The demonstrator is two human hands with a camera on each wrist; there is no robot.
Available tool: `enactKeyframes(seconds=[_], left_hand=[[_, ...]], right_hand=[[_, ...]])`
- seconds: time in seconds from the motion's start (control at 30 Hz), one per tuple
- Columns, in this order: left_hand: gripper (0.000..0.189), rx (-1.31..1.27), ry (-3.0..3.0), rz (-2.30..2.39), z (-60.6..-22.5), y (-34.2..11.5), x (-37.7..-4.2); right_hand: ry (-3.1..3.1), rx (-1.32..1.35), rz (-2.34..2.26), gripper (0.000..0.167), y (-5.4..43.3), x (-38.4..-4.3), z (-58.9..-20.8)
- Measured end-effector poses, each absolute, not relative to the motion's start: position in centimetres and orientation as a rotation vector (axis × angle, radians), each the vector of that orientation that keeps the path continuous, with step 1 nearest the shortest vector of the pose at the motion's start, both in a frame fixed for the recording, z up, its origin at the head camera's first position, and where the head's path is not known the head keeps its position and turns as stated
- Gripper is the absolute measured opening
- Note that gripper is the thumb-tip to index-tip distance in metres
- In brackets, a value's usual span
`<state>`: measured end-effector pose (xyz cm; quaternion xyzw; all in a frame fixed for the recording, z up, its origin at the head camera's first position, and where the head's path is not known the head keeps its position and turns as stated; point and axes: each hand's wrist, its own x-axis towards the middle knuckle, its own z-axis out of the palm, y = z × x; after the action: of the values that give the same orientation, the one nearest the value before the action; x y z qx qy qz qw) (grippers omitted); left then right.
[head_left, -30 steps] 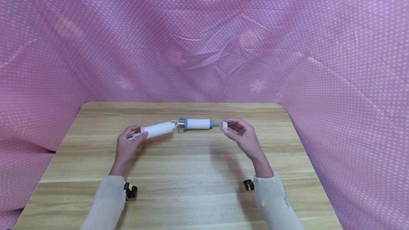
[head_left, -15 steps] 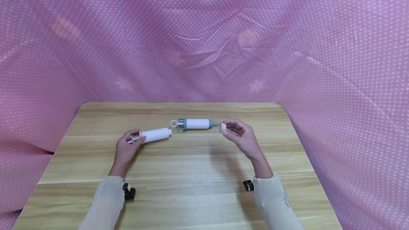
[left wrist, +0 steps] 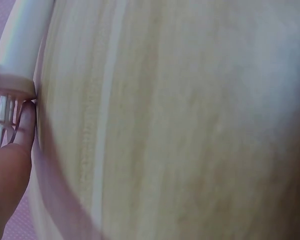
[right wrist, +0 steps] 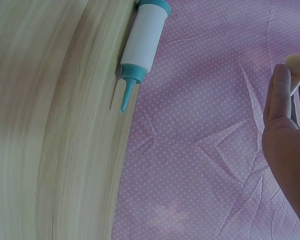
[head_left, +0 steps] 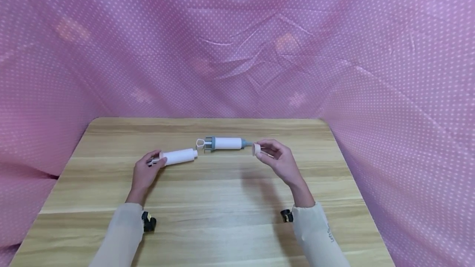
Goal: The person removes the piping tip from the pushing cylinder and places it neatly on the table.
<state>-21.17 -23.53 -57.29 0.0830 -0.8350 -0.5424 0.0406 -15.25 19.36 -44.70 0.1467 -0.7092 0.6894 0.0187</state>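
My left hand [head_left: 144, 175] grips a piping syringe with a white barrel [head_left: 179, 157] at its pale beige collar end, thumb on the near side. The narrow threaded end points right, low over the table. In the left wrist view the collar [left wrist: 15, 86] and the white plunger parts show beside the fingers. My right hand [head_left: 283, 163] pinches a beige nozzle cap [head_left: 256, 149] between thumb and fingers. Between the hands, slightly farther back, lies a second piping syringe [head_left: 228, 143] with teal ends, a thin teal nozzle [right wrist: 128, 96] and a white loop handle.
A wooden table [head_left: 222, 217] bears everything. Behind it and at both sides hangs a pink dotted cloth [head_left: 237, 52]. Black wrist cameras sit on both sleeves, the left one [head_left: 149, 221] and the right one [head_left: 287, 216].
The threaded end of the syringe in my left hand has come down and nearer, away from the teal syringe's loop handle. My right hand holds the cap almost in place.
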Motion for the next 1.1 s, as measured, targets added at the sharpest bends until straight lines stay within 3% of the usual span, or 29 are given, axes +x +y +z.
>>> enactKeyframes(seconds=[0.4,0.73,1.1], left_hand=[[0.062,0.198,-2.637,-1.494,-56.4,-23.9,-21.0],[0.103,0.307,-2.907,-1.16,-55.1,-24.6,-20.9],[0.095,0.264,-2.825,-0.985,-54.7,-24.5,-21.4]], right_hand=[[-2.199,0.425,2.152,0.034,18.8,-15.2,-44.6],[-2.201,0.444,2.115,0.035,18.3,-15.5,-44.0],[-2.238,0.411,2.094,0.035,17.2,-16.1,-43.5]])
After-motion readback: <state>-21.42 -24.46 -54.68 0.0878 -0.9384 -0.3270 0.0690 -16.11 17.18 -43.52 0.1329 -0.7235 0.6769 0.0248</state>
